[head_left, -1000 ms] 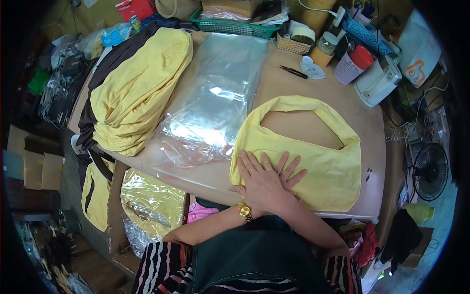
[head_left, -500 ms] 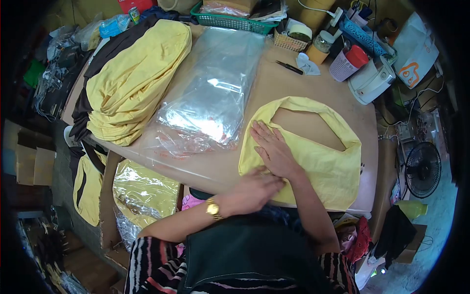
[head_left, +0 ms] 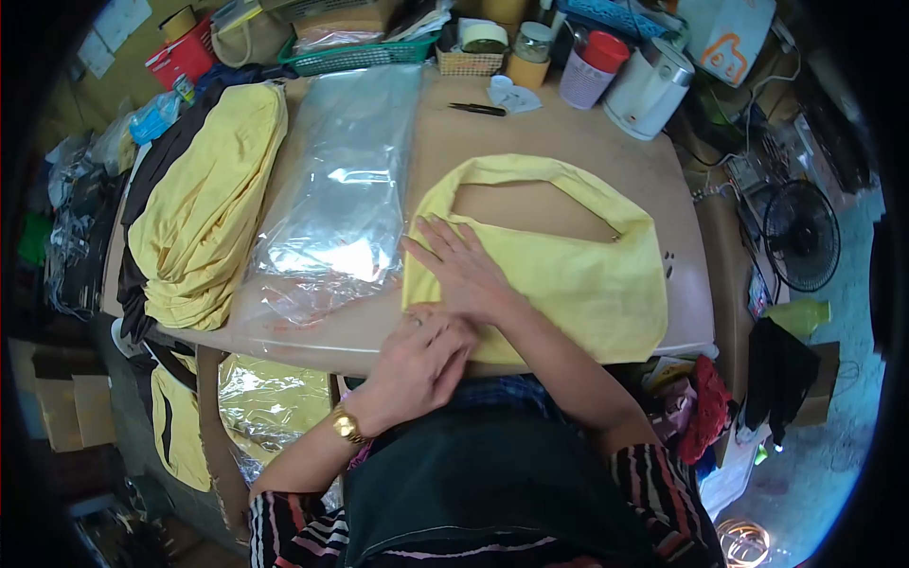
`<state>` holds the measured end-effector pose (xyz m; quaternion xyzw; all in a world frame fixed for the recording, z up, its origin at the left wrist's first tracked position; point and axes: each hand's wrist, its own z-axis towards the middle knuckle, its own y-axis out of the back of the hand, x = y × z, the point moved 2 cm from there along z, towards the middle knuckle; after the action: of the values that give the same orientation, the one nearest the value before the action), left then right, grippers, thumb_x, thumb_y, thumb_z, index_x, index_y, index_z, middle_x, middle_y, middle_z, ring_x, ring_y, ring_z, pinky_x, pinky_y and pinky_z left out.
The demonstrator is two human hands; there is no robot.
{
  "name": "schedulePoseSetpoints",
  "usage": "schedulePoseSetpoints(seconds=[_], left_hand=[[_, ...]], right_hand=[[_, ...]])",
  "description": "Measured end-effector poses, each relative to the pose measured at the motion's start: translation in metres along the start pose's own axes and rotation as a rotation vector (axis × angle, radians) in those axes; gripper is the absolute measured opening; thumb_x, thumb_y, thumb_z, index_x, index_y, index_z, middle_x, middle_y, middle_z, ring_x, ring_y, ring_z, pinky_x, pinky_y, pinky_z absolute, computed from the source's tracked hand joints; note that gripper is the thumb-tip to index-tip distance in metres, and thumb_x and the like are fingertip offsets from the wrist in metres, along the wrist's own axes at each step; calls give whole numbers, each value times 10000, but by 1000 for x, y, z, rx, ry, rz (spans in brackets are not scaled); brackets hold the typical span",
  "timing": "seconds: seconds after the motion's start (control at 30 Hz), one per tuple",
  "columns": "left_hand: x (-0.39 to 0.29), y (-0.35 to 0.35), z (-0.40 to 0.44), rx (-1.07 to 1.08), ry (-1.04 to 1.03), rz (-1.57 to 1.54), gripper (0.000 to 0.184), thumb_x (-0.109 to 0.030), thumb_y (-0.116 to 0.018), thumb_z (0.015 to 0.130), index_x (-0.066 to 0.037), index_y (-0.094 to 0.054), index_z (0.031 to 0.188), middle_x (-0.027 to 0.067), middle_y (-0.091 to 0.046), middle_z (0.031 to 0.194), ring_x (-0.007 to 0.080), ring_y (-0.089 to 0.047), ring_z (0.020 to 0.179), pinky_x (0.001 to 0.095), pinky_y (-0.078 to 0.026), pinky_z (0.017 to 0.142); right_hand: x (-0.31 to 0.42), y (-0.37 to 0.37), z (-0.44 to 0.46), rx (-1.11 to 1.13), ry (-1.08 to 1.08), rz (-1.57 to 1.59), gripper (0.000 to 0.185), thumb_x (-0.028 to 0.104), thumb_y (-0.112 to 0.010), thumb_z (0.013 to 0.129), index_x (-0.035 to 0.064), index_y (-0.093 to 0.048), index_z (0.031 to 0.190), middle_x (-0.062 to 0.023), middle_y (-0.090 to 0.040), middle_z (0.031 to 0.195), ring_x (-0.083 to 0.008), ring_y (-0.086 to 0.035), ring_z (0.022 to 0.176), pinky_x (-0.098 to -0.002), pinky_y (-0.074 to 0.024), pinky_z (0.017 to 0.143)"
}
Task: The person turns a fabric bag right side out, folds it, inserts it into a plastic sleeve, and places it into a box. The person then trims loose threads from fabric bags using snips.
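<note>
Right hand [head_left: 471, 277] lies spread on one yellow cloth shoulder bag [head_left: 582, 289], left hand [head_left: 421, 355] curled at its edge, pinch unclear.

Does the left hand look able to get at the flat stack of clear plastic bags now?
Probably yes: the left hand, curled by the near left corner of the flat yellow fabric bag, has the clear plastic bags ahead and leftward, with only brown tabletop visible between.

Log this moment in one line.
left hand: curled at lower-left corner of yellow cloth bag | right hand: spread on bag | clear plastic sleeves: beside bag
</note>
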<state>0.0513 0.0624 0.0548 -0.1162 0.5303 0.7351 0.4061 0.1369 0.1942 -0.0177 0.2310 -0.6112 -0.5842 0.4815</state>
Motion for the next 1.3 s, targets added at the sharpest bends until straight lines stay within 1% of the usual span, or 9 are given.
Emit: schedulePoseSetpoints(seconds=[0.07,0.13,0.2,0.3,0.57,0.73,1.17,1.23,1.3], left_hand=[[-6,-21,15,-117,88,-57,241,-52,-629,797,-63,-561,1028,126,-572,1038,337,-549,960,425,-410,866],[13,-37,21,-205,122,43,449,-153,-651,815,-38,-486,1216,205,-487,1214,384,-489,1113,494,-383,942],[26,-47,13,-91,159,283,489,-186,-641,834,-43,-471,1269,210,-471,1273,392,-443,1193,500,-358,990],[42,-42,8,80,199,534,610,-282,-653,833,-56,-443,1360,217,-425,1380,412,-379,1302,548,-322,1042],[105,-28,138,-363,225,507,585,-267,-736,772,-48,-520,1269,194,-542,1171,385,-526,1057,482,-448,837],[150,-44,155,-222,356,254,286,-197,-697,809,-66,-630,1054,170,-620,955,382,-602,850,465,-481,707],[119,-11,147,-463,2,710,133,-87,-649,835,-45,-582,941,128,-561,832,347,-578,663,417,-472,578],[91,-20,157,-406,-38,311,151,-118,-648,850,-53,-604,980,114,-593,874,287,-599,695,379,-476,589],[60,-44,169,219,377,-54,200,-190,-660,879,-50,-619,1016,114,-636,963,231,-629,775,331,-513,655]], right_hand=[[-11,4,0,-74,35,30,754,456,-638,821,115,-379,1441,-156,-319,1511,-292,-256,1419,-464,-179,1159],[-31,25,-11,-59,-44,823,652,327,-666,830,53,-449,1381,-181,-435,1428,-299,-370,1360,-471,-230,1136],[-34,66,-55,-300,-173,113,529,177,-635,877,40,-472,1361,-182,-471,1402,-310,-406,1339,-465,-275,1124],[-78,63,-130,-313,-351,42,542,142,-696,815,28,-503,1308,-185,-499,1362,-318,-442,1295,-464,-348,1059],[-165,163,-150,-578,-759,-429,407,167,-774,732,35,-622,1086,-163,-612,1196,-292,-597,1088,-388,-477,875],[-218,142,-161,-399,-978,211,225,171,-738,769,47,-671,944,-89,-700,847,-228,-668,879,-389,-500,783],[-194,121,-146,-643,-732,-123,119,162,-672,829,87,-608,897,-61,-645,867,-264,-607,861,-439,-357,913],[-183,134,-131,-622,-611,-233,192,206,-686,824,94,-619,966,-39,-653,899,-251,-620,923,-477,-338,969],[-173,145,-106,-535,-580,-153,200,224,-690,821,93,-632,960,-35,-656,909,-243,-618,960,-495,-319,998]])
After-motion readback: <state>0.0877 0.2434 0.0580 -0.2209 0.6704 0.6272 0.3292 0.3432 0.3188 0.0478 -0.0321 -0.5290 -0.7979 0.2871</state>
